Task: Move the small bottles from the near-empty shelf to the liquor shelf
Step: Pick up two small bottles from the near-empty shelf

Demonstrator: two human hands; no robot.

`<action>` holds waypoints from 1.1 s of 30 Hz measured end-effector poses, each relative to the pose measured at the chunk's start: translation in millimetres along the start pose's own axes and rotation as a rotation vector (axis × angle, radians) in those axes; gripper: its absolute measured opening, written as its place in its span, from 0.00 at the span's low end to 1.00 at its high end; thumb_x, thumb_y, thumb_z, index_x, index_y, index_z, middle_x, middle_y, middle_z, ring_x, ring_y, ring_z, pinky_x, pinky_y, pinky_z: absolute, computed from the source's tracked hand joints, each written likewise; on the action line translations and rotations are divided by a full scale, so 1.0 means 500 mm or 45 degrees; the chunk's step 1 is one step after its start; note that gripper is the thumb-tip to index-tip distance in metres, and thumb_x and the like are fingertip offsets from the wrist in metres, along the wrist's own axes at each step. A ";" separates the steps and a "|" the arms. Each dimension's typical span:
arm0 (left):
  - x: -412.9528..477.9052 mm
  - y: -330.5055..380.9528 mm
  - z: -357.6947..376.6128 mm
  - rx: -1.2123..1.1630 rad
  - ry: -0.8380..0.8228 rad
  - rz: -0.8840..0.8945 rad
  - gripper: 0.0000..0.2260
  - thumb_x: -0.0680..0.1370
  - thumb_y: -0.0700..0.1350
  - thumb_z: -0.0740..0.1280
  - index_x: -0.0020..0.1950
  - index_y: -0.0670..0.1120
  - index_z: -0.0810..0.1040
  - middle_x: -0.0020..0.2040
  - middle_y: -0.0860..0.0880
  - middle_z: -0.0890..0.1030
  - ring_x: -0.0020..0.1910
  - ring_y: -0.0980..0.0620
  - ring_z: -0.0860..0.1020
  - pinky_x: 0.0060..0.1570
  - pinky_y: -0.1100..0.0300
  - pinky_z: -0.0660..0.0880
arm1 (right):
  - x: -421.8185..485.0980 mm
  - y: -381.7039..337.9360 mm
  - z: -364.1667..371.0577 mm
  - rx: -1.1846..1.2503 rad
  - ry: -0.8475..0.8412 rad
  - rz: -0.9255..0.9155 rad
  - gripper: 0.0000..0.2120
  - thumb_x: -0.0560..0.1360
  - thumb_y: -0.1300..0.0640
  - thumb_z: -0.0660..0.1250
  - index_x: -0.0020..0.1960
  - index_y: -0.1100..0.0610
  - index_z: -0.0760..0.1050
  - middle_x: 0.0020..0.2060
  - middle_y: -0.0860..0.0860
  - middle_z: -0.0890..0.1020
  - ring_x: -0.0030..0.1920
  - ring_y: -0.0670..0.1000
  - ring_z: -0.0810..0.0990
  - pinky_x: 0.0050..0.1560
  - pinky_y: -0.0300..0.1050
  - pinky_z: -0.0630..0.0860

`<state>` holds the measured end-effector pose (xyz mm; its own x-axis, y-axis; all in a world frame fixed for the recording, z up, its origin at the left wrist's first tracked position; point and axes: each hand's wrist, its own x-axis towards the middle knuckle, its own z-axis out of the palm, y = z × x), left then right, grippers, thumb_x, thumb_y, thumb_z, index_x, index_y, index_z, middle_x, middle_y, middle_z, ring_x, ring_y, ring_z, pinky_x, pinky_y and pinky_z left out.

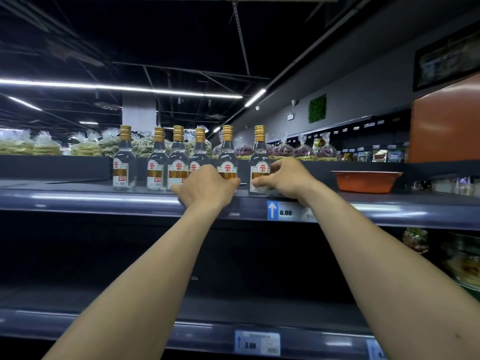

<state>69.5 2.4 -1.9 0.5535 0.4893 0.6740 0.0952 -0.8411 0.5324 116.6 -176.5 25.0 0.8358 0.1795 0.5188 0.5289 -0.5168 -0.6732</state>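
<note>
Several small clear bottles with gold caps and red-and-white labels stand in a row on the dark top shelf [78, 201]. My left hand [207, 185] is wrapped around the base of the fifth bottle [227, 154] from the left, and covers the lower part of the fourth bottle [200, 149]. My right hand [288, 179] has its fingers curled around the lower right side of the rightmost bottle [259, 157], thumb at its base. Both bottles stand upright on the shelf.
An orange plastic basin [366, 181] sits on the same shelf to the right. Bagged snacks [85, 146] line the shelf behind. A price tag [284, 210] reading 6.00 hangs on the shelf edge. The lower shelf [181, 331] is dark, with packaged goods [465, 261] at right.
</note>
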 end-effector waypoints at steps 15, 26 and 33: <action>-0.154 0.196 -0.027 -0.784 -0.121 0.388 0.16 0.67 0.58 0.80 0.47 0.50 0.83 0.38 0.56 0.83 0.38 0.58 0.80 0.38 0.62 0.74 | -0.194 0.078 -0.265 0.317 0.473 -0.115 0.15 0.60 0.57 0.85 0.44 0.51 0.86 0.41 0.49 0.89 0.46 0.54 0.89 0.55 0.60 0.83; -0.774 0.671 0.036 -1.234 -0.696 0.583 0.13 0.64 0.59 0.80 0.37 0.55 0.81 0.32 0.67 0.81 0.33 0.67 0.79 0.29 0.73 0.70 | -0.766 0.354 -0.761 0.039 0.758 0.210 0.24 0.62 0.60 0.86 0.55 0.56 0.82 0.46 0.47 0.89 0.48 0.47 0.88 0.49 0.41 0.83; -1.231 0.923 0.095 -1.289 -1.113 0.569 0.14 0.62 0.56 0.81 0.42 0.52 0.83 0.36 0.58 0.84 0.36 0.62 0.81 0.36 0.61 0.77 | -1.194 0.539 -1.005 -0.244 1.011 0.589 0.19 0.58 0.58 0.86 0.44 0.47 0.81 0.38 0.39 0.87 0.40 0.40 0.87 0.43 0.42 0.83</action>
<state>-188.1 -697.9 -195.5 0.7418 -0.3844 0.5496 -0.6430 -0.1747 0.7457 -313.8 -843.8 -201.5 0.5742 -0.6656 0.4767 0.0768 -0.5359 -0.8408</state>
